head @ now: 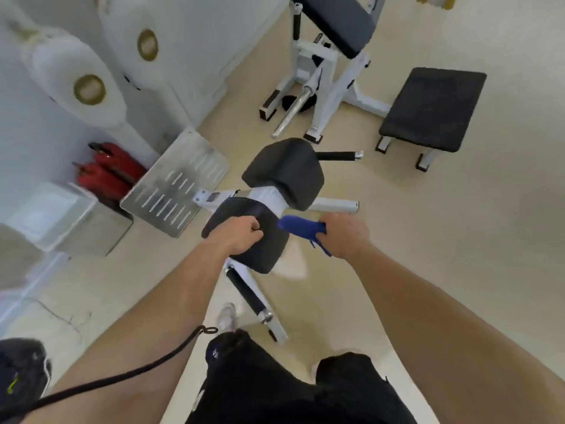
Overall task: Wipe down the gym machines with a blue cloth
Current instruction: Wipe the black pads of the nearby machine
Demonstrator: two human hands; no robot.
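Note:
A white-framed gym machine (266,197) with two black pads stands in front of me. My left hand (240,235) grips the top of the nearer black pad (266,252) with curled fingers. Just right of that pad, my right hand (342,235) holds a bunched blue cloth (298,226); the cloth's tip points at the pad's right edge beside the white frame. The farther black pad (284,169) sits behind it, with a black handle (336,155) sticking out to the right. A second black handle (246,290) juts toward me below the nearer pad.
A perforated metal footplate (177,182) slopes at the machine's left end. Two red fire extinguishers (107,172) lie by the white wall. Behind stand a white preacher bench (333,56) and a low black bench (431,108). Beige floor spreads to the right.

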